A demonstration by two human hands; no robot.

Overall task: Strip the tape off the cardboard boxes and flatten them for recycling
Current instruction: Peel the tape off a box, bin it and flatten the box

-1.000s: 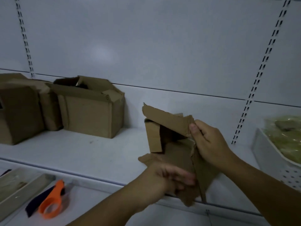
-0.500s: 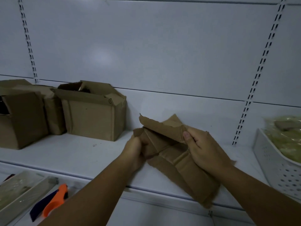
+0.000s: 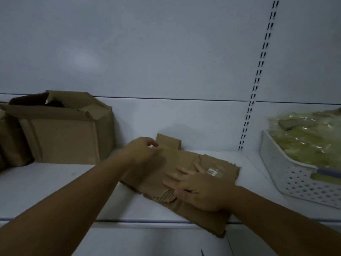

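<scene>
Nearest the camera, two bare forearms are seen reaching forward over the front lip of a white shelf (image 3: 46, 191). A flattened cardboard box (image 3: 177, 159) is laid on this shelf, slantwise, with its torn near corner hung out past the shelf's front edge. The right hand (image 3: 199, 189) is pressed flat on the near half of the cardboard, palm down; its grip is apart, the fingers (image 3: 175, 177) being spread and straight, and nothing is clasped. Just beyond these fingers a small white label (image 3: 212, 171) is seen stuck to the cardboard.

Farther in, the left hand (image 3: 144, 150) is held at the far left part of the same cardboard. It is blurred, its fingers appear loosely bent, and it cannot be told whether its grip is clamped on the cardboard or merely rested there. Behind it a short flap (image 3: 168, 142) of the box is stood up against the back panel (image 3: 166, 52).

To the left, well apart from the flattened piece, an upright cardboard box (image 3: 64, 133) is stood on the shelf with its top flaps partly open, and a second box (image 3: 9, 143) is cut off by the picture's edge beside it. To the right a white perforated basket (image 3: 295, 182) is set, filled with greenish goods in clear bags (image 3: 310, 133). A slotted upright (image 3: 258, 76) is fixed to the back panel.
</scene>
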